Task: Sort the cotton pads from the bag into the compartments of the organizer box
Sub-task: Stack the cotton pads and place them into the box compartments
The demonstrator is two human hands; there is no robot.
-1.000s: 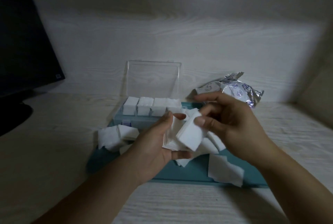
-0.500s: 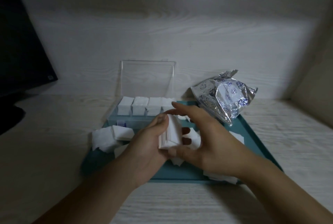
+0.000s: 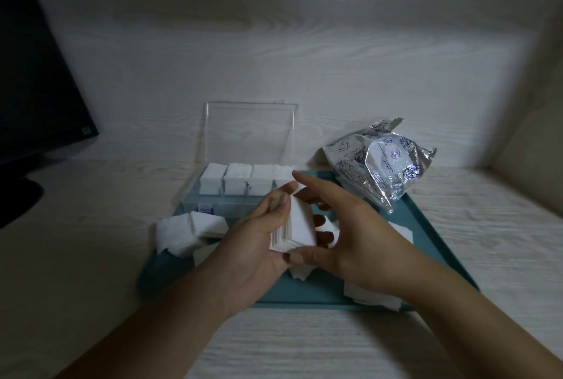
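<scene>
A: From the head view, where is the stack of pads?

B: In the left hand, its fingers curled round it, edge up; the right hand cups its near corner, fingers mostly straight.

A: And the box?

B: Straight beyond the stack, lid up. The far row looks full, though it's dim.

wall: pale woodgrain | desk: same | monitor: dark, left | light: dim
</scene>
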